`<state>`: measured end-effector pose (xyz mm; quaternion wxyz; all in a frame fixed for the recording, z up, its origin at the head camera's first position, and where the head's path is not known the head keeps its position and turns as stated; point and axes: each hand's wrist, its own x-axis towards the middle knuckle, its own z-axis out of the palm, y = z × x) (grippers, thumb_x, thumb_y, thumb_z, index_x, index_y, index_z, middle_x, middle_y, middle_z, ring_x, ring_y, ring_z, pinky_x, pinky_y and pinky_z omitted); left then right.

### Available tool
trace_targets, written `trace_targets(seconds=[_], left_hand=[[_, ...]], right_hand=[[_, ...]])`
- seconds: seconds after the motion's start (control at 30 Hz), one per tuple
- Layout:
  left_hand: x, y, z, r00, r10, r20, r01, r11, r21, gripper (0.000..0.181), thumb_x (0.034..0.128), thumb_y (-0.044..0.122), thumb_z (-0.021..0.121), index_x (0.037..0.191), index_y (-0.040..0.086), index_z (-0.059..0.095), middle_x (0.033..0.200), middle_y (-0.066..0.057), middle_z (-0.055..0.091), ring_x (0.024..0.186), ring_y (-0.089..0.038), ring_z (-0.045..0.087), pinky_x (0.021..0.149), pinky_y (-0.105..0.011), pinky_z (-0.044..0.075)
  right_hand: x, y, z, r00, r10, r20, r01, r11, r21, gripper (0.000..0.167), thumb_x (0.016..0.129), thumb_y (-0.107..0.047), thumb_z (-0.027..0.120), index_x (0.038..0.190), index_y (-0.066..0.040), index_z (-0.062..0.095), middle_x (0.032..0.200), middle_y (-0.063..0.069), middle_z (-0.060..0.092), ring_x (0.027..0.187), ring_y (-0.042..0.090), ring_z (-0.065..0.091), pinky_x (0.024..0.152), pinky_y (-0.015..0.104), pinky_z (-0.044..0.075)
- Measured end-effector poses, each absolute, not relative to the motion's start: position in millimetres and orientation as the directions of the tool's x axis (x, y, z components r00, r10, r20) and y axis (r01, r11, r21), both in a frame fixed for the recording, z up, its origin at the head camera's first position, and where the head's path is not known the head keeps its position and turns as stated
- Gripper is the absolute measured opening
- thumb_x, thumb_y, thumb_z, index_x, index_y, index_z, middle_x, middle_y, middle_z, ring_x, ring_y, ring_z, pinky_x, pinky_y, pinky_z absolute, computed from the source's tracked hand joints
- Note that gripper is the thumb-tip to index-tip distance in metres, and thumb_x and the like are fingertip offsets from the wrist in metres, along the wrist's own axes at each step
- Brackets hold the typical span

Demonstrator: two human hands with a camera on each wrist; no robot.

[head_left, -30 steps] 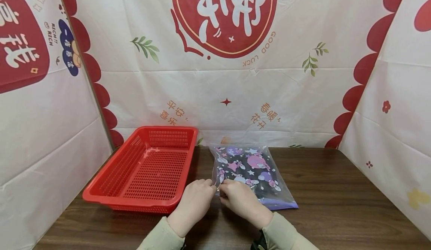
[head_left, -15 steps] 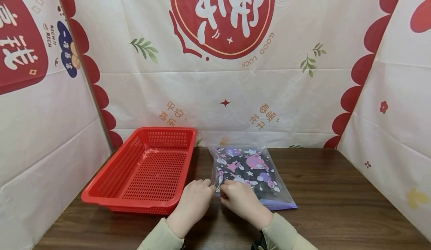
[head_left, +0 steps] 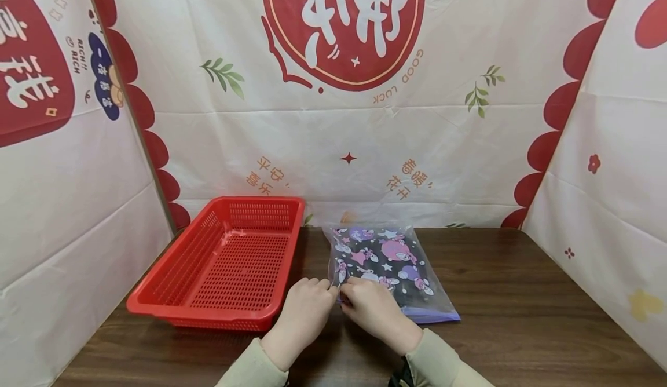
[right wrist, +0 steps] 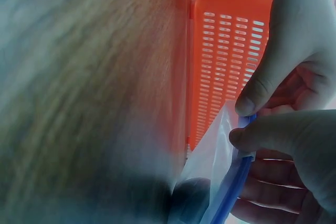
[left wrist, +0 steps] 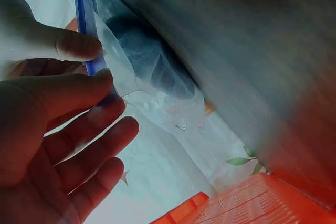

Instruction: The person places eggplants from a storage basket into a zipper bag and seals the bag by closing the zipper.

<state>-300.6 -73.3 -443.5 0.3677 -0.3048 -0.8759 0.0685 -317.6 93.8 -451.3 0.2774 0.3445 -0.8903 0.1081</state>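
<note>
A clear zip bag [head_left: 385,259] with cartoon prints and a blue-purple zip strip [head_left: 432,316] lies on the table, its strip edge toward me. Something dark shows inside it. At the strip's left end, my left hand [head_left: 306,313] pinches the strip between thumb and index finger, its other fingers spread loosely in the left wrist view. Right beside it, my right hand [head_left: 376,309] pinches the same strip [right wrist: 236,182] with its thumb on top. In the right wrist view the two thumbs almost meet. Both hands cover the bag's near left corner in the head view.
A red perforated plastic basket [head_left: 237,271] stands left of the bag, close to my left hand. The brown wood-grain table [head_left: 510,294] extends to the right. Printed white cloth walls [head_left: 443,155] enclose the back and both sides.
My left hand has shifted slightly right, closer to the right hand along the strip. The right hand, bag and basket stay nearly in place.
</note>
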Motion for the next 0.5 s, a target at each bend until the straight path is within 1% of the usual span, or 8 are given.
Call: trace_targets(seconds=[0.23, 0.4, 0.5], left_hand=[[-301.6, -73.9, -443.4, -0.532, 0.584, 0.614, 0.484, 0.804, -0.345, 0.007, 0.077, 0.014, 0.076, 0.075, 0.016, 0.069, 0.064, 0.002, 0.056, 0.056, -0.015, 0.055, 0.052, -0.027, 0.039], [-301.4, -75.0, -442.4, -0.528, 0.579, 0.621, 0.485, 0.806, -0.34, 0.008, 0.0766, 0.012, 0.075, 0.075, 0.016, 0.068, 0.064, 0.002, 0.056, 0.057, -0.015, 0.056, 0.052, -0.027, 0.039], [-301.6, -75.8, -442.9, -0.532, 0.578, 0.619, 0.487, 0.807, -0.334, 0.008, 0.0769, 0.012, 0.075, 0.076, 0.016, 0.069, 0.065, 0.001, 0.057, 0.057, -0.016, 0.056, 0.052, -0.028, 0.04]], right_hand=[[-317.0, 94.8, -451.2, -0.586, -0.557, 0.588, -0.684, 0.729, 0.009, 0.015, 0.07, -0.009, 0.077, 0.071, -0.015, 0.063, 0.071, -0.006, 0.055, 0.061, 0.012, 0.056, 0.051, 0.029, 0.046], [-316.9, 94.2, -451.4, -0.551, -0.569, 0.611, -0.688, 0.723, 0.053, 0.016, 0.068, -0.009, 0.079, 0.071, -0.014, 0.065, 0.072, -0.004, 0.058, 0.063, 0.016, 0.06, 0.052, 0.032, 0.048], [-316.8, 93.3, -451.5, -0.542, -0.571, 0.617, -0.689, 0.722, 0.063, 0.017, 0.067, -0.008, 0.08, 0.071, -0.014, 0.065, 0.072, -0.004, 0.058, 0.063, 0.016, 0.06, 0.051, 0.032, 0.048]])
